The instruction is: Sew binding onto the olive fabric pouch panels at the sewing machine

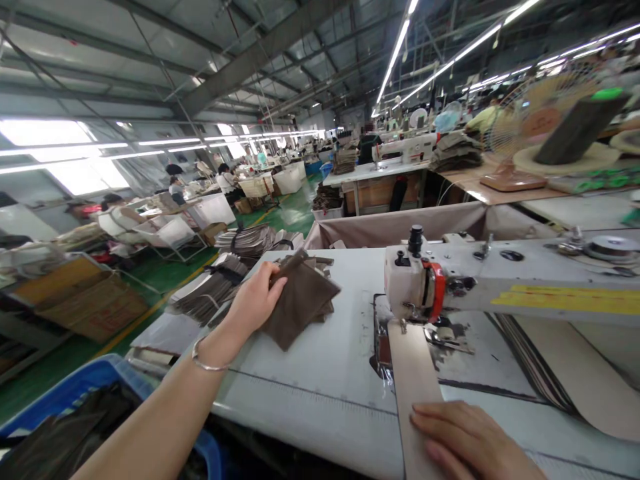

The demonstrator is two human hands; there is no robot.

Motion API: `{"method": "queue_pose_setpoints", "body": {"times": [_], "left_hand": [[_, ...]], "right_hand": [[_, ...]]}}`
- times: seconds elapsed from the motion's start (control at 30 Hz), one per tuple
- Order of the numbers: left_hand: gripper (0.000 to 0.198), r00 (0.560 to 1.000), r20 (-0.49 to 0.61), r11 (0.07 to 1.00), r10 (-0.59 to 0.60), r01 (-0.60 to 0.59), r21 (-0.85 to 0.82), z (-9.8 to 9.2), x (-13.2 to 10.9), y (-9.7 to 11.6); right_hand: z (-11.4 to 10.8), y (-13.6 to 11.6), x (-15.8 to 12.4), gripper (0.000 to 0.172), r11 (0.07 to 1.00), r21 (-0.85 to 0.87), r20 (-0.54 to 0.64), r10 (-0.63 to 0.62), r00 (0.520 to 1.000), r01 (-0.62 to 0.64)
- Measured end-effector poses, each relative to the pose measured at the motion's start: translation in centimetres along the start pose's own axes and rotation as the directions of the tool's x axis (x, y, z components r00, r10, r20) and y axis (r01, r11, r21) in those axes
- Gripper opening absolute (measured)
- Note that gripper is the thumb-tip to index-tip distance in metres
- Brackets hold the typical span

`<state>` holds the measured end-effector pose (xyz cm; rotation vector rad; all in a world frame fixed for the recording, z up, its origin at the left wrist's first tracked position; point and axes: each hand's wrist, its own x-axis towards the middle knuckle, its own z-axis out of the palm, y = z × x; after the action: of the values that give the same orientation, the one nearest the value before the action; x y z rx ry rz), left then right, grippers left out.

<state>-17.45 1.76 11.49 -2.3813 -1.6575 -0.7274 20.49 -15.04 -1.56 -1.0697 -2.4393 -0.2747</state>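
My left hand (260,293) is closed on the edge of a dark brown fabric piece (303,300), thumb on top. This piece lies over a small pile of similar brown pieces (325,310) on the white sewing table (310,373). My right hand (465,437) rests with its fingers stretched out on a long beige strip (413,367). The strip's far end is at the needle area of the sewing machine (410,287), beneath its head. Whether the strip is clamped under the presser foot, I cannot tell.
Bundles of stacked panels (205,293) stand left of the table. A blue basket (120,367) with dark cloth is at lower left. Curved beige panels (565,353) lie under the machine arm. Behind are a fan (515,133) and a thread cone (575,127).
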Motion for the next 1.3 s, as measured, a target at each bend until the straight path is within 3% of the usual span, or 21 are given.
{"method": "queue_pose_setpoints", "body": {"times": [0.1, 0.17, 0.27, 0.37, 0.53, 0.7, 0.83, 0.9, 1.03, 1.3], "left_hand": [[0.048, 0.999, -0.006, 0.976, -0.048, 0.045, -0.213, 1.8, -1.4, 3.2], [0.065, 0.997, 0.078, 0.992, 0.017, -0.007, -0.128, 4.7, -2.6, 5.3], [0.05, 0.949, 0.23, 0.974, 0.215, -0.226, 0.022, 9.4, -3.6, 7.5], [0.026, 0.91, 0.301, 0.953, 0.283, -0.303, 0.021, 12.0, -3.0, 8.8], [0.004, 0.9, 0.319, 0.951, 0.298, -0.31, -0.015, 11.7, -1.8, 9.8], [0.011, 0.87, 0.36, 0.942, 0.336, -0.31, -0.131, 10.7, -2.4, 11.2], [0.013, 0.832, 0.426, 0.913, 0.354, -0.209, -0.351, 10.8, -2.3, 13.9], [0.009, 0.823, 0.457, 0.914, 0.337, -0.168, -0.37, 11.0, -2.0, 15.2], [0.005, 0.861, 0.434, 0.926, 0.267, -0.104, -0.362, 11.7, -1.4, 16.6], [0.004, 0.893, 0.386, 0.912, 0.231, -0.061, -0.405, 13.3, -0.6, 16.4]], "right_hand": [[0.1, 1.6, 2.4, 0.03, 0.988, 0.045, 0.052, 0.146, 0.988, -0.148], [1.0, 3.0, 3.7, 0.032, 0.981, 0.031, 0.048, 0.187, 0.981, -0.189], [2.7, 4.4, 4.5, 0.037, 0.978, 0.015, 0.046, 0.207, 0.977, -0.208], [3.5, 4.7, 4.2, 0.04, 0.978, 0.013, 0.052, 0.207, 0.977, -0.208], [3.2, 4.1, 3.8, 0.038, 0.971, 0.003, 0.066, 0.238, 0.969, -0.239], [3.3, 3.8, 4.1, 0.034, 0.955, -0.009, 0.063, 0.297, 0.953, -0.297], [3.2, 3.7, 4.3, 0.045, 0.954, -0.009, 0.074, 0.299, 0.951, -0.299], [3.1, 3.7, 4.3, 0.044, 0.957, -0.006, 0.083, 0.291, 0.953, -0.292], [3.0, 3.7, 4.2, 0.041, 0.954, -0.001, 0.083, 0.299, 0.95, -0.3], [3.3, 3.7, 4.1, 0.04, 0.948, -0.001, 0.076, 0.318, 0.945, -0.319]]}}
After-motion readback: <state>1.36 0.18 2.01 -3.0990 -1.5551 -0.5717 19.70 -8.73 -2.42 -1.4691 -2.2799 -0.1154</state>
